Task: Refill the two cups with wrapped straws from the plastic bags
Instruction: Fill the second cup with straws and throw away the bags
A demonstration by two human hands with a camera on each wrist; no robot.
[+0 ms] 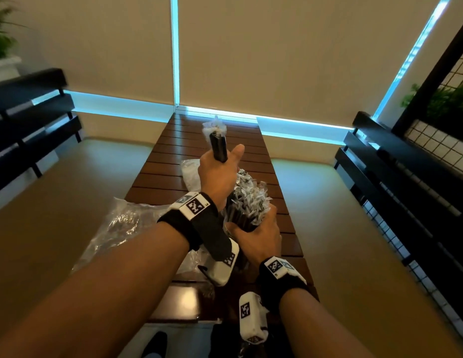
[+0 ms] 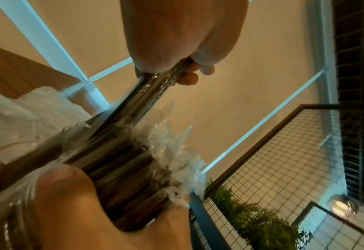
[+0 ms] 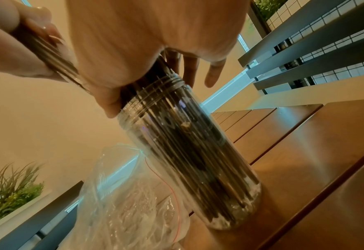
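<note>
Fingers (image 2: 189,78) of left hand (image 1: 220,174): curled round a small straw bundle (image 1: 218,148), raised.
Right hand (image 1: 258,236): fingers wrapped about straws in clear cup (image 3: 194,152) on desk (image 1: 251,140).

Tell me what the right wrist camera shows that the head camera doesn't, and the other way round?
Only the right wrist view shows the clear plastic cup whole, standing on the brown slatted wooden table, packed with dark wrapped straws. Only the head view shows both forearms and the left hand raising a small bundle of black wrapped straws. Both show the right hand at the cup's mouth and a crumpled clear plastic bag.
</note>
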